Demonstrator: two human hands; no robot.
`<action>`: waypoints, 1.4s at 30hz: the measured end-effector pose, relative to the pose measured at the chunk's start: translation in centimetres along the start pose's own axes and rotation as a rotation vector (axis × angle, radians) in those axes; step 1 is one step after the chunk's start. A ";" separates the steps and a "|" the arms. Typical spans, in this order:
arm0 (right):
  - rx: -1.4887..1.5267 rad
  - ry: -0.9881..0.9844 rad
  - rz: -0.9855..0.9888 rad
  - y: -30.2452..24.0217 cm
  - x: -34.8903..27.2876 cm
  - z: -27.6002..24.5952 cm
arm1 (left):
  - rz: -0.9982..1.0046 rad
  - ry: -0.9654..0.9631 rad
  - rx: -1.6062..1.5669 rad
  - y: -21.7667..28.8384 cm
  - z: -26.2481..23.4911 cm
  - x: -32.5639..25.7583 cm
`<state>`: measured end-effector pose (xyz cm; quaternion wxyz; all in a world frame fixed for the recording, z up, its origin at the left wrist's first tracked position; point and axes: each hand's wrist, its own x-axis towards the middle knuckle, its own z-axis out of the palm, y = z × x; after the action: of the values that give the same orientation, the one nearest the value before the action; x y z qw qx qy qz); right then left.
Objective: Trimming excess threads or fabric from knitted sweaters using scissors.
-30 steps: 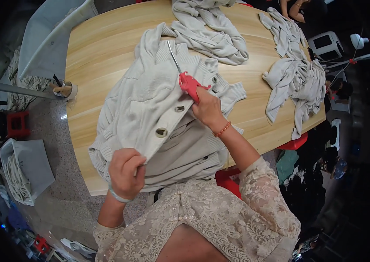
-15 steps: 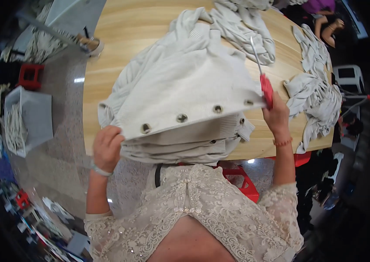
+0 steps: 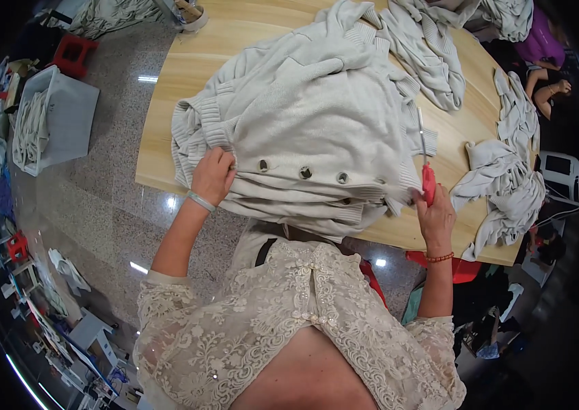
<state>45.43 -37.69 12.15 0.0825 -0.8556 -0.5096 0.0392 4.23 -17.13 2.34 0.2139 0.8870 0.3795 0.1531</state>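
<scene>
**Both hands on the pale cardigan at the table's near edge**

Head view, looking straight down: my left hand point(image 3: 213, 175) is clenched on the button edge of the pale grey knit cardigan point(image 3: 310, 130), fingers curled over the folded hem right beside the first of the dark buttons point(image 3: 263, 165). A thin light bracelet point(image 3: 201, 201) sits on that wrist.

My right hand point(image 3: 435, 216) grips the red handles of a pair of scissors point(image 3: 426, 171), the thin metal blades pointing up and away from me along the cardigan's right side. That hand also touches the garment's lower right corner, where the ribbed hem bunches. A beaded bracelet point(image 3: 439, 257) circles the wrist.

The cardigan itself: soft, off-white to light grey, heaped in thick folds, ribbed cuffs and hem showing at the left and lower edges. A row of dark round buttons runs across the front fold facing me. It lies on the wooden table point(image 3: 166, 137), hanging slightly over the near edge against my lace top point(image 3: 289, 321).

More pale knitwear point(image 3: 433, 55) is piled farther up the table, and another heap point(image 3: 508, 184) lies to the right. On the floor to my left stands a grey crate point(image 3: 71, 116) with folded cloth inside.
</scene>
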 end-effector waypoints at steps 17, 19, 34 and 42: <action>0.631 -0.413 -0.284 -7.4 -2.3 3.5 | -0.136 0.089 -0.332 -1.7 1.4 -0.3; 0.537 -0.423 -0.395 -9.9 -2.0 3.6 | -0.138 0.127 -0.350 -1.6 1.4 -0.3; 0.482 -0.718 -0.446 -16.1 -2.3 6.5 | -0.158 0.087 -0.261 -2.9 0.7 -1.3; 0.487 -0.537 -0.400 -10.6 -4.6 5.5 | 0.086 0.243 0.008 5.7 2.5 0.5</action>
<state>33.27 -36.26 8.62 0.1525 -0.6545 -0.6450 0.3637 9.08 -20.95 3.03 0.1562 0.8781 0.3649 0.2671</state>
